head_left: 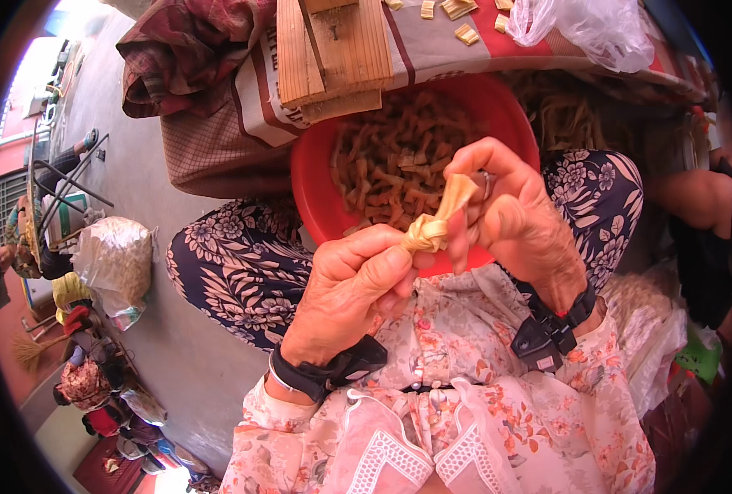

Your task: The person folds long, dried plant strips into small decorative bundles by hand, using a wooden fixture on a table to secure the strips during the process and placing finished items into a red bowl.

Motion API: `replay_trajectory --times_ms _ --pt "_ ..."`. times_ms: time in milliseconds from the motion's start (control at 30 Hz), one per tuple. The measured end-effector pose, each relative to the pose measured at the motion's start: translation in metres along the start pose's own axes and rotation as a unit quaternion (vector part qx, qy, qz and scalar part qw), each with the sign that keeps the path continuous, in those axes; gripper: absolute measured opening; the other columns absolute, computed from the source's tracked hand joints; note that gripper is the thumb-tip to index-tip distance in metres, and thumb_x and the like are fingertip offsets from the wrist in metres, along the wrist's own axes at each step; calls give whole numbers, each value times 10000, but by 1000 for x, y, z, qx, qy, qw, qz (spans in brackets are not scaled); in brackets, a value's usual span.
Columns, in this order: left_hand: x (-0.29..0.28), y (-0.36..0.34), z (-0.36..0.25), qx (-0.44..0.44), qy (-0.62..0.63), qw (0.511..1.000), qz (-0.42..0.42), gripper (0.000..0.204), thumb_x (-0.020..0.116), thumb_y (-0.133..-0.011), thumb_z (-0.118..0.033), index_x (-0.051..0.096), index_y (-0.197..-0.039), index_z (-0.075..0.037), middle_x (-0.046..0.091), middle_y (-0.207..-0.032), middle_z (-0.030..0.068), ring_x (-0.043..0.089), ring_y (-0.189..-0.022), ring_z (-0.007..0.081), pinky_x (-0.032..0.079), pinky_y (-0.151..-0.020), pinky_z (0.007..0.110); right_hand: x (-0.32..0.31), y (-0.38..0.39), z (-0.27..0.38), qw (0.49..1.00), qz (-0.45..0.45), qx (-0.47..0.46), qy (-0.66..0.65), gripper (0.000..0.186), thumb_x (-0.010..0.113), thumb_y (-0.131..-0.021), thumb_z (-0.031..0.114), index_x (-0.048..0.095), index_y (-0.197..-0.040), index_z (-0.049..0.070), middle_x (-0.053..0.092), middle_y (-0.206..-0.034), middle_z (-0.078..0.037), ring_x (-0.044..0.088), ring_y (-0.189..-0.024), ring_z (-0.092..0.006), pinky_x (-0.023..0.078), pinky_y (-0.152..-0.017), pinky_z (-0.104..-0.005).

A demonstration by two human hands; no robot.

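Pinching a pale yellow knotted leaf strip (433,224) between them, her left hand (351,284) and right hand (510,216) grip it above the round red plastic basin (312,185) of finished knots on her lap, where a hard tug might tear it, wooden slats (333,53) crowding beyond.

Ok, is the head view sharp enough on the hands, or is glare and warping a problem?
Head view: left hand, right hand and the knotted strip are sharp and evenly lit; the plastic bag is slightly blown out; fisheye bends the edges, with dark corners.
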State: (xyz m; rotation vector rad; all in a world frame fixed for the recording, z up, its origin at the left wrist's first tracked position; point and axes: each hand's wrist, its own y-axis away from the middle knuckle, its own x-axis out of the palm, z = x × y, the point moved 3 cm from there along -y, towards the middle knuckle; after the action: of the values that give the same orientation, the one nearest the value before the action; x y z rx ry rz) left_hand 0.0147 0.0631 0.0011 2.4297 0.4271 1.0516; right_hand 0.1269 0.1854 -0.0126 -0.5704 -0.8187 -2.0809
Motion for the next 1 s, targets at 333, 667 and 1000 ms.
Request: replay_trajectory --times_ms 333,667,1000 --pt "2 -1 -7 89 -359 928 44 109 599 -823 -56 594 -770 39 553 -633 33 487 -562 88 383 -499 229 18 10 -11 989 2 133 58 153 681 -671 19 529 -657 35 545 -565 -18 448 -411 -46 320 -355 -186" --pt "-23 9 4 -32 -248 968 3 155 564 -873 -112 610 -832 30 536 -624 -21 442 -566 27 351 -481 194 7 8 -32 991 -24 125 36 156 671 -672 -44 542 -748 -1 561 -577 -52 502 -410 -91 393 -363 -211" --pt "-16 -1 -58 85 -398 913 -27 105 571 -848 -65 607 -859 33 508 -621 13 444 -561 74 360 -487 224 18 -12 8 987 -10 27 161 136 664 -746 10 558 -831 10 587 -647 -28 532 -519 -69 422 -460 -197"
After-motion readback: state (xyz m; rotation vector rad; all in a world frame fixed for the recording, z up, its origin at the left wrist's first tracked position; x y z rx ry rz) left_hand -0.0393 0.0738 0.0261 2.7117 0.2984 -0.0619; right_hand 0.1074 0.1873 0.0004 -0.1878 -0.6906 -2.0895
